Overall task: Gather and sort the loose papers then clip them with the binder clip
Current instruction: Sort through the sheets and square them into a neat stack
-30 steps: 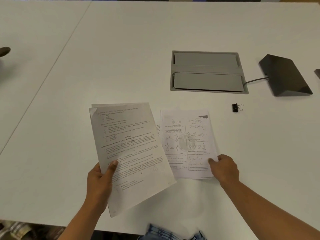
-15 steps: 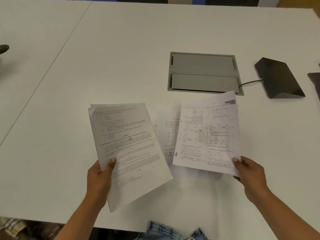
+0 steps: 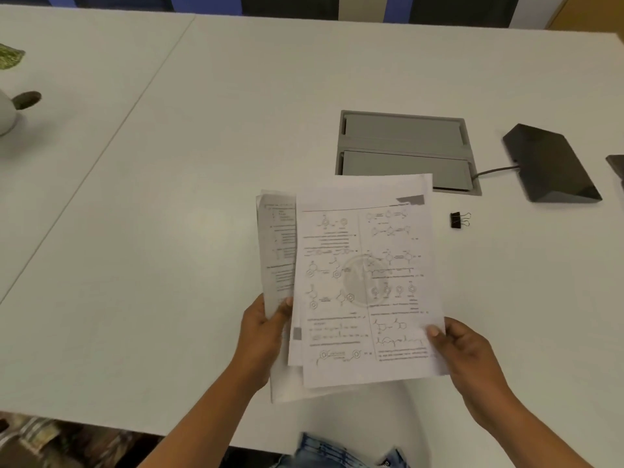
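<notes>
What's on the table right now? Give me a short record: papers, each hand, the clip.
papers: one uneven stack, lifted off the table
left hand: grips the stack's left edge
right hand: pinches the lower right corner
binder clip: on the table, right of the stack, untouched
edges: not aligned

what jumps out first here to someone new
A fanned stack of printed papers is held over the white table, the left hand gripping its left side and the right hand pinching its lower right corner. A black binder clip lies on the table just right of the stack.
</notes>
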A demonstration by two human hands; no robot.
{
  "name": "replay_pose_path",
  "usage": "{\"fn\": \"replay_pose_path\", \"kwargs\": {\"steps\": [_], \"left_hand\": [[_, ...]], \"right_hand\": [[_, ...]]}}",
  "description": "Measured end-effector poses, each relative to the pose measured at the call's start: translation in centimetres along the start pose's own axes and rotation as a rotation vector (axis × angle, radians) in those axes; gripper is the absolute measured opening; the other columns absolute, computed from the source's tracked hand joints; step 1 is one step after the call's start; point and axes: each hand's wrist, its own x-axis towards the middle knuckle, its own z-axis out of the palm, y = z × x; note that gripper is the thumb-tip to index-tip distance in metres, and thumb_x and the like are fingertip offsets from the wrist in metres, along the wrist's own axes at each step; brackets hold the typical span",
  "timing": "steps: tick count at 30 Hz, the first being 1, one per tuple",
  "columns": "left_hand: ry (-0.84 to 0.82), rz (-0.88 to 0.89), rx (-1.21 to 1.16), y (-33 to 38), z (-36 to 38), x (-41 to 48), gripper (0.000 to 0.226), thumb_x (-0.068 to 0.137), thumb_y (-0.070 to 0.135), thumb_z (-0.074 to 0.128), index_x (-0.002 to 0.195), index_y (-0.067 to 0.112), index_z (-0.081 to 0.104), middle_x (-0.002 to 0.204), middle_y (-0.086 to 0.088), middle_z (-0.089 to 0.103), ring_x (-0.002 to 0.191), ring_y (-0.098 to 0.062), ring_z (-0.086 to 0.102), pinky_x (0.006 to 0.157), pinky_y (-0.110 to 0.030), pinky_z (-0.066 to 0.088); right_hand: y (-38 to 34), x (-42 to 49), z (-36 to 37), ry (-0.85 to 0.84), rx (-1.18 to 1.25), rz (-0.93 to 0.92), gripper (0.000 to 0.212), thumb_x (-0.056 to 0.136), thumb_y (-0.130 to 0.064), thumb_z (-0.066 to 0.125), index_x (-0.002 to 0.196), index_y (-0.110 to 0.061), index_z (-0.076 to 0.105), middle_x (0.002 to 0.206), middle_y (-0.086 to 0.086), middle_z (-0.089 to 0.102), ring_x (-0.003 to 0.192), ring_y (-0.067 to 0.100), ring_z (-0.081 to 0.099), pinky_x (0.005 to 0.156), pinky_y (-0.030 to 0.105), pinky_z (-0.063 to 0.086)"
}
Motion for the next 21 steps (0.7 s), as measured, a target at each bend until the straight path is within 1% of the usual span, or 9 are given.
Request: {"fn": "replay_pose_path", "kwargs": {"steps": [2, 5, 8, 10, 13, 15, 18, 19, 21], "left_hand": [[-0.026, 0.004, -0.032, 0.3, 1.1, -0.2, 0.023, 0.098, 0.025, 0.057, 0.118, 0.017, 0.066, 0.104, -0.006, 0.078, 0.095, -0.026, 0.075, 0.079, -0.045, 0.061], [-0.031, 0.009, -0.069, 0.6, 2.2, -0.5, 0.026, 0.099, 0.034, 0.050, 0.111, 0.020, 0.068, 0.102, -0.003, 0.078, 0.094, -0.023, 0.075, 0.078, -0.040, 0.062], [-0.058, 0.017, -0.090, 0.9, 2.9, -0.6, 0.034, 0.099, 0.044, 0.041, 0.107, 0.027, 0.069, 0.098, 0.006, 0.079, 0.091, -0.015, 0.075, 0.073, -0.028, 0.061], [-0.080, 0.043, -0.078, 0.9, 3.2, -0.5, 0.032, 0.093, 0.048, 0.043, 0.106, 0.030, 0.067, 0.094, 0.010, 0.079, 0.087, -0.010, 0.076, 0.067, -0.023, 0.059], [-0.073, 0.100, -0.025, 1.1, 3.3, -0.4, 0.019, 0.094, 0.034, 0.058, 0.109, 0.028, 0.066, 0.099, 0.007, 0.078, 0.089, -0.013, 0.076, 0.071, -0.029, 0.061], [-0.104, 0.089, -0.036, 1.2, 3.4, -0.5, 0.016, 0.095, 0.026, 0.059, 0.110, 0.025, 0.065, 0.101, 0.004, 0.078, 0.091, -0.018, 0.076, 0.072, -0.033, 0.062], [-0.167, 0.063, -0.051, 1.3, 3.8, -0.5, 0.015, 0.097, 0.024, 0.057, 0.110, 0.025, 0.064, 0.102, 0.003, 0.078, 0.092, -0.020, 0.076, 0.070, -0.031, 0.062], [-0.181, 0.057, -0.043, 1.3, 3.9, -0.5, 0.017, 0.097, 0.024, 0.057, 0.112, 0.025, 0.064, 0.104, 0.002, 0.078, 0.095, -0.020, 0.075, 0.072, -0.032, 0.062], [-0.211, 0.037, -0.026, 1.2, 4.1, -0.3, 0.021, 0.097, 0.026, 0.057, 0.116, 0.024, 0.063, 0.110, 0.000, 0.076, 0.101, -0.022, 0.073, 0.079, -0.037, 0.062]], "right_hand": [[-0.3, 0.2, 0.4, -0.021, -0.001, -0.002, 0.027, 0.092, -0.028, 0.060, 0.117, -0.019, 0.066, 0.110, -0.003, 0.075, 0.102, 0.018, 0.071, 0.079, 0.026, 0.054], [-0.9, 0.6, 0.7, -0.091, 0.007, 0.027, 0.033, 0.092, -0.031, 0.056, 0.125, -0.026, 0.060, 0.118, -0.006, 0.072, 0.108, 0.016, 0.068, 0.089, 0.038, 0.053], [-1.4, 0.9, 1.0, -0.154, -0.021, 0.038, 0.033, 0.094, -0.031, 0.053, 0.127, -0.030, 0.057, 0.120, -0.009, 0.070, 0.110, 0.014, 0.067, 0.090, 0.040, 0.052], [-1.5, 1.1, 1.0, -0.154, -0.025, 0.023, 0.034, 0.096, -0.023, 0.053, 0.129, -0.028, 0.055, 0.123, -0.008, 0.069, 0.113, 0.014, 0.065, 0.098, 0.040, 0.049], [-1.9, 1.2, 0.6, -0.179, -0.010, 0.002, 0.044, 0.090, -0.015, 0.060, 0.132, -0.023, 0.052, 0.127, -0.004, 0.067, 0.117, 0.017, 0.064, 0.101, 0.041, 0.048], [-2.3, 1.2, 0.2, -0.217, 0.020, 0.021, 0.048, 0.085, -0.015, 0.064, 0.132, -0.020, 0.053, 0.126, -0.001, 0.068, 0.116, 0.020, 0.065, 0.099, 0.040, 0.051], [-2.7, 1.3, -0.3, -0.206, 0.104, 0.078, 0.038, 0.094, -0.019, 0.054, 0.132, -0.017, 0.056, 0.127, 0.003, 0.068, 0.117, 0.023, 0.064, 0.100, 0.044, 0.049], [-2.7, 1.3, -0.5, -0.189, 0.125, 0.096, 0.036, 0.095, -0.021, 0.052, 0.131, -0.018, 0.057, 0.127, 0.004, 0.068, 0.116, 0.024, 0.064, 0.100, 0.047, 0.048], [-2.7, 1.4, -1.0, -0.152, 0.177, 0.142, 0.035, 0.092, -0.026, 0.054, 0.126, -0.020, 0.061, 0.121, 0.006, 0.071, 0.110, 0.027, 0.068, 0.093, 0.049, 0.053]]}}
